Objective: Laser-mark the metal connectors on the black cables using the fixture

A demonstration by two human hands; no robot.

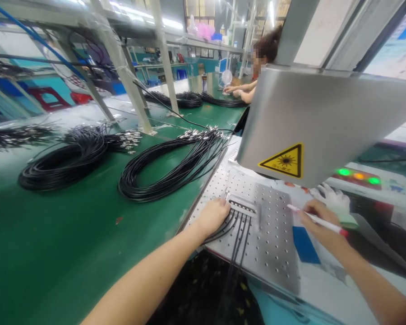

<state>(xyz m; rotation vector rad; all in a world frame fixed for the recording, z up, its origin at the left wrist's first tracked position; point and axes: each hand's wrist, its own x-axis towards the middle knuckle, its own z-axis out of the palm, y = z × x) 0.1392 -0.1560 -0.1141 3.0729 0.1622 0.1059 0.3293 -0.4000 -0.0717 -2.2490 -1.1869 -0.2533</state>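
My left hand (pixel 216 215) is closed at the left end of a slotted metal fixture (pixel 259 208). A small bright metal piece (pixel 228 196) shows at its fingertips; what the fingers grip is mostly hidden. Several black cables (pixel 238 237) have their ends side by side in the fixture and hang toward me over the plate's front edge. Some of them curve past my left hand. The fixture sits on a perforated metal plate (pixel 275 243). Over the plate's right side, my right hand (pixel 320 221) holds a white pen (pixel 326 224) with a red end, its pink tip pointing left.
A grey machine housing (pixel 311 122) with a laser warning label overhangs the plate. Coiled black cable bundles (pixel 145 180) lie on the green table (pixel 88 239). At right are a white glove (pixel 334 201), a blue pad (pixel 305 243) and a lit panel (pixel 372 178). A co-worker (pixel 252 90) sits beyond.
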